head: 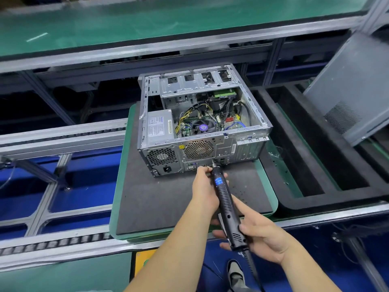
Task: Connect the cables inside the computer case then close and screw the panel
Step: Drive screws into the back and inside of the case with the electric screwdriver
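**Ana:** Where is the computer case (202,121) right now?

**Me:** It lies on its side on a dark mat (160,199), on a green tray (271,199) set on the desk. Its open side faces up, so I can see the cables (185,118), the fan and the grey power supply. The panel (353,89) is off and leans upright, well apart to the right.

**Ana:** And your hands?

**Me:** My right hand (263,237) is curled around the rear of the electric screwdriver (226,203). My left hand (203,188) steadies it near the tip, fingers pinched close to the bit; whether they also hold a screw, I cannot tell. The tip sits at the case's back wall, low down near the ports.

**Ana:** How will the parts handle?

**Me:** I judge the case heavy and stiff, with thin sheet-metal edges that could cut, so I would grip it by the outer frame. The cables are soft and their plugs fragile: take them by the plug body, not the wire. The panel looks light and flexible; I would hold it by both long edges when sliding it on.
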